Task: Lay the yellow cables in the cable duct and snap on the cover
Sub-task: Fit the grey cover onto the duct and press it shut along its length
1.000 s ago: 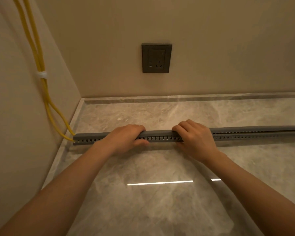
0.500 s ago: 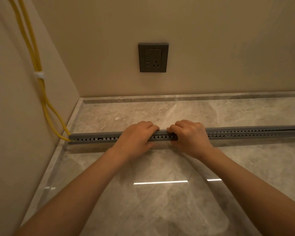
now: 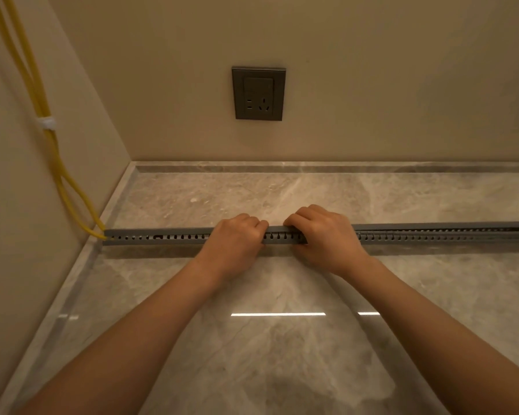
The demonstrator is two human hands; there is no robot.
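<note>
A long grey slotted cable duct (image 3: 168,237) lies across the marble floor from the left wall to the right edge, with its grey cover (image 3: 432,226) on top. Two yellow cables (image 3: 44,115) run down the left wall, held by a white tie, and enter the duct's left end. My left hand (image 3: 235,239) and my right hand (image 3: 322,235) sit side by side at the duct's middle, fingers curled over the cover and gripping the duct. The cables inside the duct are hidden.
A dark grey wall socket (image 3: 259,93) sits on the back wall above the floor. A marble skirting strip (image 3: 312,167) runs along the back wall. The left wall (image 3: 18,235) stands close to the duct's end.
My left hand has slid right along the duct towards my right hand, so the two now nearly touch. The view has shifted slightly.
</note>
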